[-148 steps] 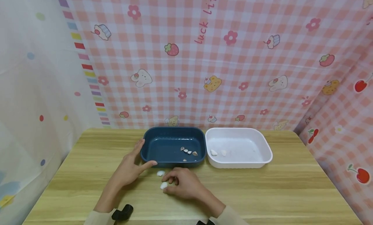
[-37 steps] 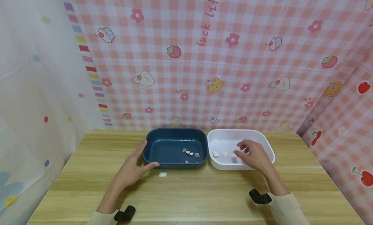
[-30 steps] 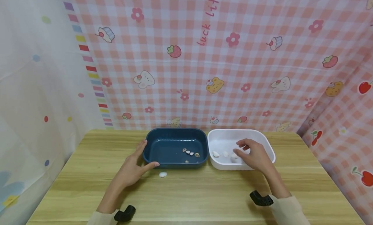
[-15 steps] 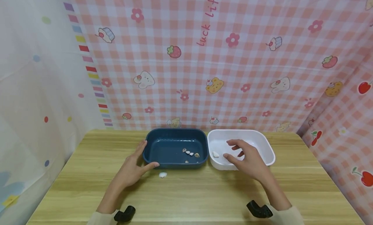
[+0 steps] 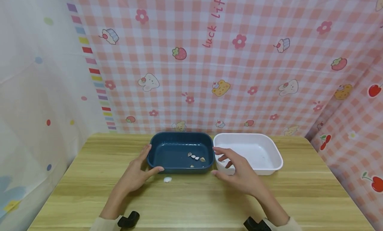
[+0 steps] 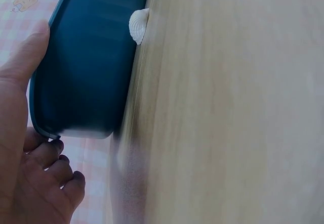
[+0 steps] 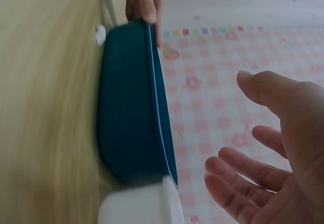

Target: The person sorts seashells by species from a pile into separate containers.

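Note:
My left hand (image 5: 133, 174) holds the left end of a dark blue tray (image 5: 167, 152), thumb on the front rim and fingers at the end wall. My right hand (image 5: 239, 176), fingers spread and holding nothing, hovers over the front left corner of a white tray (image 5: 257, 149). In the right wrist view its thumb and fingers stand well apart. A white seashell (image 5: 167, 179) lies on the table just in front of the blue tray; its ribs show in the left wrist view. Several small seashells (image 5: 196, 158) lie in the blue tray. The right hand mostly hides the shells in the white tray.
Both trays stand side by side at the back of a wooden table (image 5: 185, 204). Behind them hangs a pink checked cloth (image 5: 191, 71), with a pale dotted curtain (image 5: 45, 91) to the left. A black wrist mount (image 5: 129, 219) sits at the left sleeve.
One of two white seashells left the table with my right hand and was let go in the white tray. That hand has since moved left, fingers spread. The left hand stays on the blue tray.

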Demonstrator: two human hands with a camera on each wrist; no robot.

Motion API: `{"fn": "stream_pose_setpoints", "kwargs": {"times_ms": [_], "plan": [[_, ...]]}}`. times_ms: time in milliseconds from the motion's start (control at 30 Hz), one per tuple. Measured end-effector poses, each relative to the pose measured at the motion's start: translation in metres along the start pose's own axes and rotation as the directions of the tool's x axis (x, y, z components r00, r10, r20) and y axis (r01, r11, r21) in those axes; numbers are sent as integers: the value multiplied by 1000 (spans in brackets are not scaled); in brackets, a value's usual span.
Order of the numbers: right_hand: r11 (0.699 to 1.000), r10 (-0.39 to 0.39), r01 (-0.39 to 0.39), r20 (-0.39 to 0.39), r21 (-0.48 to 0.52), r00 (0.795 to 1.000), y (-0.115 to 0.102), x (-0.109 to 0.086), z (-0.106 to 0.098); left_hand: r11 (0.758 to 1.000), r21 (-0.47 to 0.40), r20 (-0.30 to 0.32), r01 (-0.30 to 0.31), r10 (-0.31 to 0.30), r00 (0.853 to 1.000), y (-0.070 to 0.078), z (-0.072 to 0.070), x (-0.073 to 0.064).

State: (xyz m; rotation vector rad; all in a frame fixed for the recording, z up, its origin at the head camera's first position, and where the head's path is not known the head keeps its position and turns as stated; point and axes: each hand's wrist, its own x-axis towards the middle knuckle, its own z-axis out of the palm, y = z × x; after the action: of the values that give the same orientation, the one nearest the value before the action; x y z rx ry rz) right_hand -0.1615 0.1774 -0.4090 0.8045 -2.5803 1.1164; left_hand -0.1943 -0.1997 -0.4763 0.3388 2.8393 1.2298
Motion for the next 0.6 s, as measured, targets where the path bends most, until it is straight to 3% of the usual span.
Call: {"fn": "stream_pose_setpoints", "kwargs": {"times_ms": [367, 600], "plan": [[997, 5, -16, 141, 77, 990, -20, 3, 30, 1000, 1, 3, 7, -7, 1000, 1, 0, 0], [983, -11, -32, 231, 182, 973, -28, 5, 48, 1000, 15, -5, 5, -5, 1000, 0, 1, 0]]}}
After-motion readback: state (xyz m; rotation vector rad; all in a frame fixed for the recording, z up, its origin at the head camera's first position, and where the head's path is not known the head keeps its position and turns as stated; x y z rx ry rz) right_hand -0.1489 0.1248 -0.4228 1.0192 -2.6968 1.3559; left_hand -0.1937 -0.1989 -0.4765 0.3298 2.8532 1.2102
